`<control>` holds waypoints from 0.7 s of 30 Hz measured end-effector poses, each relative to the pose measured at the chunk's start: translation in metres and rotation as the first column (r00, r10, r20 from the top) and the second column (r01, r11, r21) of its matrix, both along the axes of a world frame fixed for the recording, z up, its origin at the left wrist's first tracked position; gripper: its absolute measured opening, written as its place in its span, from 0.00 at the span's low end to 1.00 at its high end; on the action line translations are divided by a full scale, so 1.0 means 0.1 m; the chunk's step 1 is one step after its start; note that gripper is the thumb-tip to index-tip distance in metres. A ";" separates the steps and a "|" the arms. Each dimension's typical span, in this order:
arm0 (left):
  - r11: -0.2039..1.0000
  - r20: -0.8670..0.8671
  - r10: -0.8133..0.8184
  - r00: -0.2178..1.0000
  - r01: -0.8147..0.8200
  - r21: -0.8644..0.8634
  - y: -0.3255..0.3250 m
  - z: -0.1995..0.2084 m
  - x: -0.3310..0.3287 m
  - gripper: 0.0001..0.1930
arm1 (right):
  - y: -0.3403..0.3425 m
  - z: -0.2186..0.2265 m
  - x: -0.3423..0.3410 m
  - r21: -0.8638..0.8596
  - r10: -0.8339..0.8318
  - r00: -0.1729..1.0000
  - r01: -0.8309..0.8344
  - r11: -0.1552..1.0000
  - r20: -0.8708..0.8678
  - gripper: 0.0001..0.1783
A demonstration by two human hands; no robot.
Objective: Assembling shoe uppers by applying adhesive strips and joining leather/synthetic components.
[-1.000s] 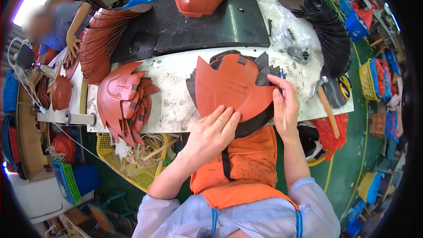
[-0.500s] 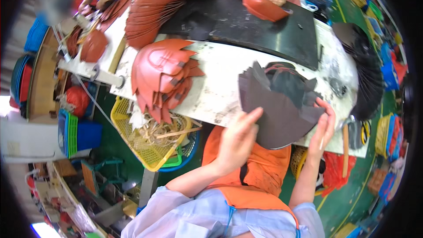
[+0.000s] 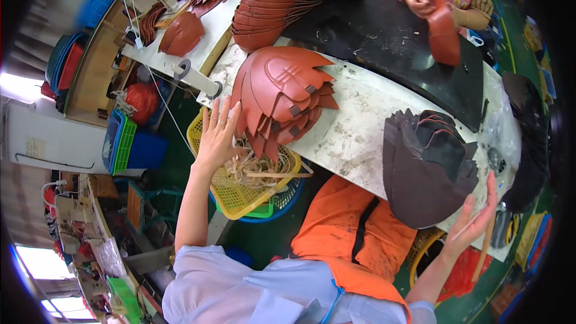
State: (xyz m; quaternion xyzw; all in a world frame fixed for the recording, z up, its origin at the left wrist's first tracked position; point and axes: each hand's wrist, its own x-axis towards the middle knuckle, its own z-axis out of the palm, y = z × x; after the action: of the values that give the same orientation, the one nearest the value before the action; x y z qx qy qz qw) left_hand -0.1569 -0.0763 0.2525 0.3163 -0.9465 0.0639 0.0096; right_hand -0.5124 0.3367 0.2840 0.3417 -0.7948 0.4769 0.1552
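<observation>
My left hand is open, fingers spread, at the left edge of a fanned stack of red-brown leather pieces that look like shoe uppers. Its fingertips reach that edge; whether they touch it I cannot tell. On the right, my right hand has its fingers stretched upward, with a thin pale stick held across them. Just left of that hand lies a stack of dark leather pieces, jutting over the table's near edge. Black flaps and reddish edges show on its top.
Below the red-brown stack, a yellow basket holds pale strips. A black board covers the table's far part. Across it, a co-worker's hands hold a red-brown piece. A white spool stands at the left corner.
My left hand has moved left from the dark stack to the red-brown stack, its fingers spreading. My right hand has come away from the dark stack's edge. The view has shifted.
</observation>
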 end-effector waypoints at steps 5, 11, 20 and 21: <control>0.903 -0.284 -0.426 0.859 0.384 -0.191 -0.52 -0.38 -0.13 0.48 | -0.29 0.13 0.26 0.020 0.113 0.994 -0.112 0.993 -0.007 0.22; 0.833 -0.263 -0.537 0.801 0.552 -0.019 -0.68 -0.03 -0.42 0.48 | -0.76 0.26 0.50 0.361 0.444 0.890 -0.383 0.850 -0.103 0.14; 0.669 0.036 -0.738 0.673 0.738 -0.091 -0.61 -0.01 -0.76 0.51 | -2.00 -0.47 1.33 -0.251 0.565 0.646 -0.517 0.818 0.513 0.35; 0.686 0.032 -0.722 0.691 0.722 -0.093 -0.59 -0.01 -0.78 0.52 | -2.26 -0.74 1.33 -0.303 0.515 0.689 -0.417 0.857 0.510 0.37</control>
State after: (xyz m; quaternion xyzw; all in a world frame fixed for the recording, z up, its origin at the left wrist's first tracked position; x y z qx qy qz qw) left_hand -0.2348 -0.1354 0.2518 -0.0820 -0.9902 0.1002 0.0525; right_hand -0.3795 0.1108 0.2099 0.3587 -0.6483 0.6440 -0.1906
